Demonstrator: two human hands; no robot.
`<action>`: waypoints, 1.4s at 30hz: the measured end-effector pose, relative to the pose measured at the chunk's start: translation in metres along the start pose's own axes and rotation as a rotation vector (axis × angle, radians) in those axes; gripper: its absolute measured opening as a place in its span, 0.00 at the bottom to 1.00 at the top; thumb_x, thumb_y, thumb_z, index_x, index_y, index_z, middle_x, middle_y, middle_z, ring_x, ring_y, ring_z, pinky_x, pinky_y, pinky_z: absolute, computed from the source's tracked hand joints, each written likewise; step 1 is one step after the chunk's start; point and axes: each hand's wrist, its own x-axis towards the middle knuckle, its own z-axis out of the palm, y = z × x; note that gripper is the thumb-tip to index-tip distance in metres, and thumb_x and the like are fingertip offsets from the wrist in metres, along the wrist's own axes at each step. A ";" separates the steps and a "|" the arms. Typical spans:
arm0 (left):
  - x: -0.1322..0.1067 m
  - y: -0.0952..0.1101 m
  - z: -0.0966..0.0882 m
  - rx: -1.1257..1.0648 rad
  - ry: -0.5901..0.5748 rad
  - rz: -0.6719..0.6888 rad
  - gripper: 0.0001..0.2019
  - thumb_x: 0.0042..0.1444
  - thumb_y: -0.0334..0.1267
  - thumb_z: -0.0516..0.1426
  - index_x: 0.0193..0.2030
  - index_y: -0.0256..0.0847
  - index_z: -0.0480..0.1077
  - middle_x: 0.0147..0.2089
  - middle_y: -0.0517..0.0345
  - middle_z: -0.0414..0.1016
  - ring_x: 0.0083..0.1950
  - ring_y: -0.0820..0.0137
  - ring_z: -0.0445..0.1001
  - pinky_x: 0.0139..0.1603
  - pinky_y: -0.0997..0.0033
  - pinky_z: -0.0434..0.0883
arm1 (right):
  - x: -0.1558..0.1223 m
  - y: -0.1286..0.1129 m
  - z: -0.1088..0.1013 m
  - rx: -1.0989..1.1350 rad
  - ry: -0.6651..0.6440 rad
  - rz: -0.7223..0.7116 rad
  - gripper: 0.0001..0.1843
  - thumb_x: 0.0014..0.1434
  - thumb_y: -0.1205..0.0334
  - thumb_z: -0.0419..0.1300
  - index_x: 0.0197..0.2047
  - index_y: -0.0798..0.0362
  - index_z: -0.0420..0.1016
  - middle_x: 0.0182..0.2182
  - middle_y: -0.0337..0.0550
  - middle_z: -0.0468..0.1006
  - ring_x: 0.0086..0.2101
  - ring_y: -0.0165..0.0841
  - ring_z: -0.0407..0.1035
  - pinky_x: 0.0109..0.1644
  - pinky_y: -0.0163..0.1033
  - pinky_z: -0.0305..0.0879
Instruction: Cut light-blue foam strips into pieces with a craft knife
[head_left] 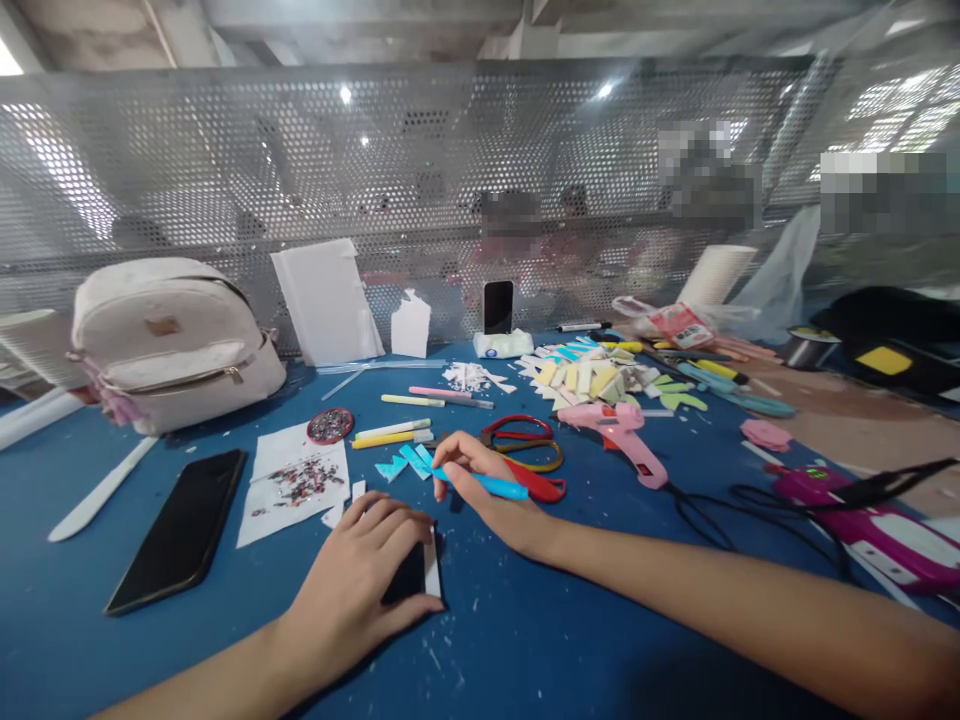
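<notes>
A blue marker pen (499, 488) is pinched between the fingers of my right hand (480, 470), its tip pointing left. Close to that tip lie several small blue-coloured paper pieces (411, 460). My left hand (364, 565) is curled around a dark flat piece (406, 580) on the table, thumb at the near edge and fingers at the far one. A narrow white strip (432, 562) runs along the right side of this piece; the rest is partly covered by the hand. Red-handled scissors (541, 480) rest just beyond my right hand.
A pink glue gun (619, 432) lies to the right, its cord trailing. Behind it is a heap of paper pieces (592, 375). On the left are a black phone (180, 530), a white backpack (180, 345) and a glitter-strewn paper (259, 500). More markers (394, 437) lie ahead.
</notes>
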 end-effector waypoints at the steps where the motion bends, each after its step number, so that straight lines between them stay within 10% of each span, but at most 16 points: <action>1: 0.001 0.001 0.000 -0.005 -0.005 0.010 0.20 0.65 0.58 0.55 0.47 0.42 0.68 0.51 0.50 0.76 0.50 0.59 0.74 0.54 0.54 0.69 | 0.000 -0.001 0.000 -0.024 -0.002 0.001 0.09 0.69 0.55 0.53 0.43 0.51 0.65 0.32 0.38 0.72 0.34 0.33 0.68 0.39 0.38 0.62; 15: -0.006 0.002 -0.002 -0.009 -0.022 0.141 0.19 0.70 0.49 0.51 0.61 0.42 0.65 0.59 0.52 0.75 0.60 0.61 0.74 0.66 0.49 0.62 | 0.002 -0.002 -0.004 -0.172 -0.105 -0.011 0.28 0.71 0.44 0.42 0.25 0.51 0.61 0.25 0.38 0.64 0.27 0.32 0.59 0.34 0.39 0.55; 24: -0.014 -0.024 0.008 0.072 0.013 0.356 0.22 0.72 0.42 0.44 0.65 0.35 0.64 0.62 0.51 0.73 0.65 0.63 0.70 0.73 0.52 0.55 | 0.003 0.001 -0.005 -0.155 -0.162 0.310 0.15 0.67 0.58 0.50 0.28 0.51 0.60 0.19 0.32 0.62 0.19 0.27 0.59 0.23 0.32 0.54; 33: -0.017 -0.034 0.039 0.131 0.329 0.396 0.19 0.75 0.32 0.43 0.53 0.46 0.76 0.64 0.71 0.69 0.68 0.73 0.64 0.75 0.58 0.51 | 0.008 -0.003 -0.006 -0.410 -0.214 0.146 0.20 0.62 0.68 0.51 0.23 0.50 0.45 0.17 0.28 0.47 0.18 0.23 0.45 0.22 0.33 0.41; 42: -0.023 -0.028 0.044 0.137 0.319 0.366 0.17 0.74 0.32 0.47 0.49 0.47 0.77 0.61 0.69 0.73 0.70 0.74 0.62 0.75 0.60 0.50 | 0.011 -0.007 0.001 -0.371 -0.196 0.216 0.21 0.63 0.67 0.51 0.22 0.51 0.44 0.17 0.28 0.45 0.19 0.24 0.43 0.23 0.34 0.41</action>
